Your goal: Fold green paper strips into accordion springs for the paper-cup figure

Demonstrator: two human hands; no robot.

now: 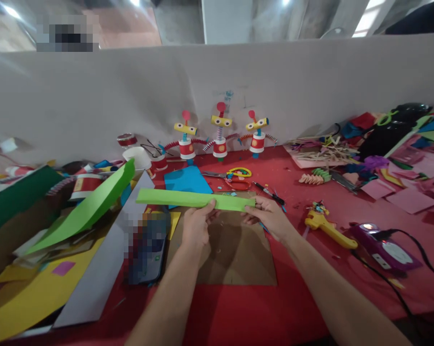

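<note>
Both my hands hold a long strip of light green paper (173, 197) level above a brown cardboard sheet (234, 254) on the red table (303, 211). My left hand (197, 226) pinches the strip near its middle, thumb on top. My right hand (269, 216) pinches its right end. The strip's left end sticks out free over a blue sheet (186, 181).
Three paper-cup robot figures (219, 137) stand by the white back wall. Scissors (236, 179) lie behind the strip. A yellow glue gun (327, 226) and a purple device with cable (382, 247) lie right. Left: a phone (148, 250), green, yellow and grey paper sheets. Scraps pile at far right.
</note>
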